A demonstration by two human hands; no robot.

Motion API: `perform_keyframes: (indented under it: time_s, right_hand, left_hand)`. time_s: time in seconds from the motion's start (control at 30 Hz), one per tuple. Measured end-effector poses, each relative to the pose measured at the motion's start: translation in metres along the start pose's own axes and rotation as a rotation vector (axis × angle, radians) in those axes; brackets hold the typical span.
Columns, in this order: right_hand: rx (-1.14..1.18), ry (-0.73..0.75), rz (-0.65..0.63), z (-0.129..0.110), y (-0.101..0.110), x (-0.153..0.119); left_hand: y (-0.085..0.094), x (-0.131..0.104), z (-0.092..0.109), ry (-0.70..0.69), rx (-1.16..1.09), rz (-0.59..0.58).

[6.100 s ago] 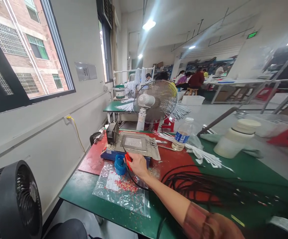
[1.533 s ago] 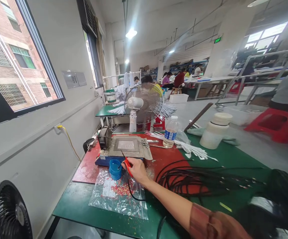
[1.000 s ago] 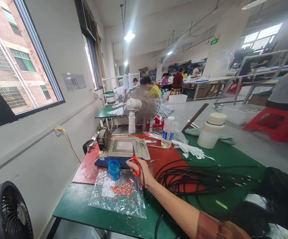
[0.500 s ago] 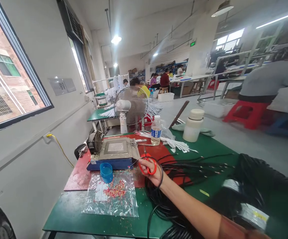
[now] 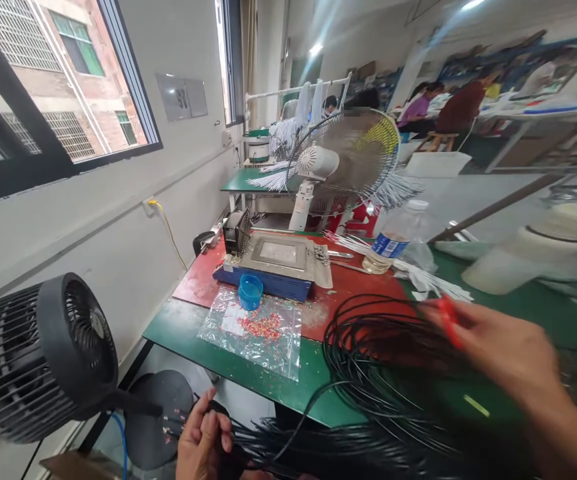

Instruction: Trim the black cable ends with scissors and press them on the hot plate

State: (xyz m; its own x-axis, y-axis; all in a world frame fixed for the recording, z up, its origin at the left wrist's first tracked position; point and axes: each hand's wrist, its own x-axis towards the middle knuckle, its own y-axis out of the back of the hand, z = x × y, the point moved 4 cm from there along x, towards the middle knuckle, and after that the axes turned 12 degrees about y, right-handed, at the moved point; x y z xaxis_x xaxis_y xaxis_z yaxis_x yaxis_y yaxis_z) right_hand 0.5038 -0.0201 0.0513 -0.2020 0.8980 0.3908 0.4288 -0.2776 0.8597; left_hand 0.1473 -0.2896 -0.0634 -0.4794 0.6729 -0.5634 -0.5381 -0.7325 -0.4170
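**Inspector A:** Left hand (image 5: 203, 443), bottom centre of the frame: fingers curled and pinching the ends of the black cables (image 5: 368, 373), below the edge of the green table (image 5: 193, 333).

**Inspector B:** Confirmed. The cables run from that hand up onto the table and coil across the centre right. Right hand?

**Inspector A:** Right hand (image 5: 503, 350), right of the frame, blurred. Red scissors (image 5: 448, 320) sit in its fingers; I cannot tell whether the blades are apart.

**Inspector B:** Surroundings: blue cup (image 5: 250, 291) on a plastic bag (image 5: 253, 330) scattered with red bits, left of centre, just before the blue-based machine (image 5: 278, 263).
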Motion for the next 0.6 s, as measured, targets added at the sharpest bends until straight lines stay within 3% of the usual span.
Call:
perform_keyframes:
  time_s: [0.1, 0.17, 0.27, 0.33, 0.43, 0.5, 0.6]
  right_hand:
    - [0.656, 0.183, -0.291, -0.097, -0.043, -0.021]
    - [0.893, 0.261, -0.535, -0.157, -0.075, -0.041]
    - [1.164, 0.252, -0.827, -0.216, -0.116, -0.072]
    - [1.312, 0.232, -0.951, -0.236, -0.133, -0.089]
    - [1.439, 0.195, -1.049, -0.246, -0.146, -0.1]
    - [1.446, 0.161, -1.041, -0.243, -0.148, -0.098]
    - [1.386, 0.188, -1.004, -0.234, -0.145, -0.088]
  left_hand:
    - [-0.017, -0.002, -0.001, 0.092, -0.008, -0.061]
    - [-0.024, -0.006, -0.001, 0.107, -0.006, -0.085]
    - [-0.03, -0.009, -0.003, 0.131, 0.031, -0.114]
    - [-0.032, -0.01, -0.008, 0.17, 0.06, -0.138]
    - [-0.036, -0.01, -0.015, 0.194, 0.037, -0.156]
    - [-0.038, -0.009, -0.017, 0.198, 0.008, -0.131]
    - [-0.037, -0.006, -0.014, 0.195, -0.016, 0.002]
